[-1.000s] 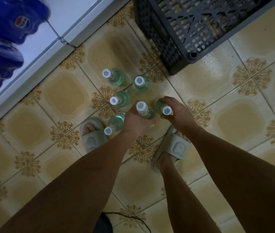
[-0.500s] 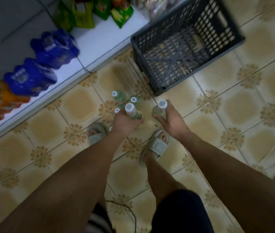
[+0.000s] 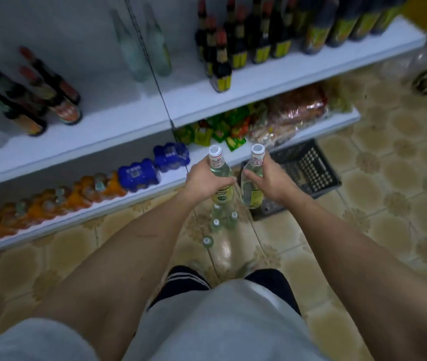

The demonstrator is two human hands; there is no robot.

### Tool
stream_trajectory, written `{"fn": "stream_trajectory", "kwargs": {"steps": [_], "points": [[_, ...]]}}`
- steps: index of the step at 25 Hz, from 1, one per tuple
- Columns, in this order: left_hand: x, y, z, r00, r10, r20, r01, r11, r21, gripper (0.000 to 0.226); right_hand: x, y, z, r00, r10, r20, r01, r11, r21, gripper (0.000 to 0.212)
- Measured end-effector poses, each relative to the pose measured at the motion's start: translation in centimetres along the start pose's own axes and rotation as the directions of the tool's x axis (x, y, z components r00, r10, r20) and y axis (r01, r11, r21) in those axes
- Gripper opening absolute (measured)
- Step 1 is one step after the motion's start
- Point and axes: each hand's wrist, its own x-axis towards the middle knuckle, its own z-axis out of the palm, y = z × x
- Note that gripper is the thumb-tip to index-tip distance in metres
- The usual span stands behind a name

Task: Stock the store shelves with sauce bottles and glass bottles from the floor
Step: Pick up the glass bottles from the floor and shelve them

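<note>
Two clear glass bottles, left bottle [image 3: 219,175] and right bottle [image 3: 252,178], upright mid-frame, white caps up, clamped in left hand [image 3: 204,179] and right hand [image 3: 268,178]; smooth, cylindrical, labels seemingly yellow.

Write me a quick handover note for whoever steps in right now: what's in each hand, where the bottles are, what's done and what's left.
Left hand: closed around a clear glass bottle, upright, off the floor.
Right hand: closed around a second glass bottle, also lifted.
On the floor: four more capped bottles stand below the hands, beside the dark crate.
Shelves: two clear bottles already stand on the upper shelf, between groups of dark sauce bottles.
Done: two bottles picked up.
Left: shelve these two, likely beside the clear ones, then fetch those on the floor.
</note>
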Motion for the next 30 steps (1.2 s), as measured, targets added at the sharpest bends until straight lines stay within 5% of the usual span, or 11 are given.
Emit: {"fn": "stream_trajectory", "kwargs": {"steps": [6, 13, 22, 30], "points": [[-1.5, 5.0, -10.4, 0.987, 0.098, -0.126, -0.094, 0.995, 0.040, 0.040, 1.6, -10.0, -3.8, 0.991, -0.099, -0.090, 0.098, 0.995, -0.006, 0.037], [-0.2, 9.3, -15.2, 0.969, 0.104, -0.224, -0.082, 0.991, 0.104, 0.054, 4.3, -16.8, -7.5, 0.980, -0.182, -0.082, 0.177, 0.982, -0.062, 0.044], [3.4, 15.2, -15.0, 0.944, 0.113, -0.309, -0.108, 0.994, 0.033, 0.059, 9.7, -18.8, -12.5, 0.955, -0.295, -0.009, 0.293, 0.951, -0.098, 0.050], [8.0, 11.2, -18.3, 0.936, -0.019, -0.351, 0.016, 1.000, -0.011, 0.061, 16.3, -19.9, -8.4, 0.969, -0.246, 0.025, 0.247, 0.965, -0.082, 0.045]]}}
